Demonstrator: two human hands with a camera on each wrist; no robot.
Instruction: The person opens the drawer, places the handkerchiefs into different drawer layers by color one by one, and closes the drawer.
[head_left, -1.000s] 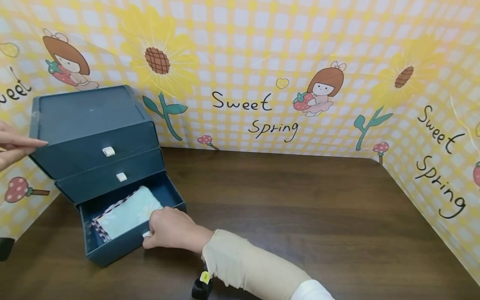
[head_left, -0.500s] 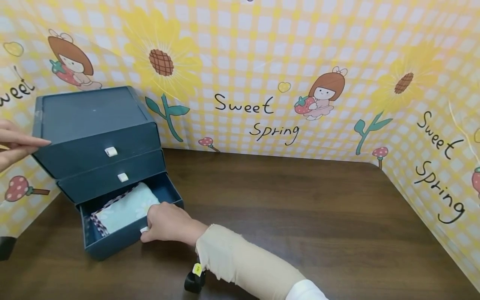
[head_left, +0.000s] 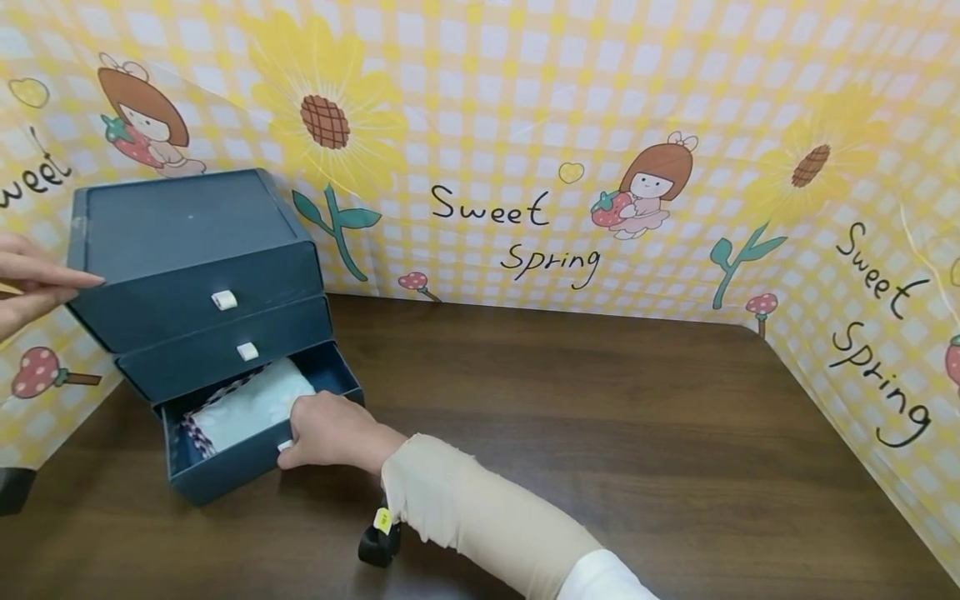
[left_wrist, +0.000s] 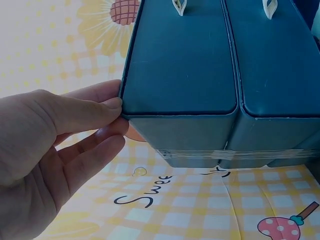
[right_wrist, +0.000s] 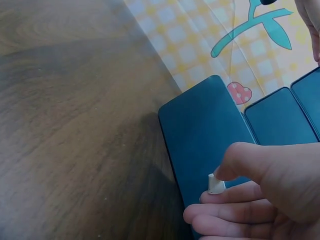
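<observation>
A dark blue box [head_left: 187, 221] with stacked drawers stands at the left of the table, the upper two closed. Its bottom drawer [head_left: 228, 468] is pulled partway out. Inside lies a folded pale mint cloth [head_left: 251, 408] with a dark checkered edge. My right hand [head_left: 333, 429] is at the drawer's front, pinching the small white pull tab [right_wrist: 215, 185] between thumb and index finger. My left hand [head_left: 33, 283] touches the box's upper left front corner with fairly straight thumb and fingers, as the left wrist view shows close up.
The brown wooden table [head_left: 600, 433] extends to the right of the box. Behind and at both sides hangs a yellow checkered cloth backdrop [head_left: 480, 100] with printed flowers and figures. A black device with a yellow label [head_left: 381, 533] hangs under my right wrist.
The bottom drawer has slid some way back into the box, with the cloth riding inside it. My right hand has moved inward along with the tab; the left stays at the corner.
</observation>
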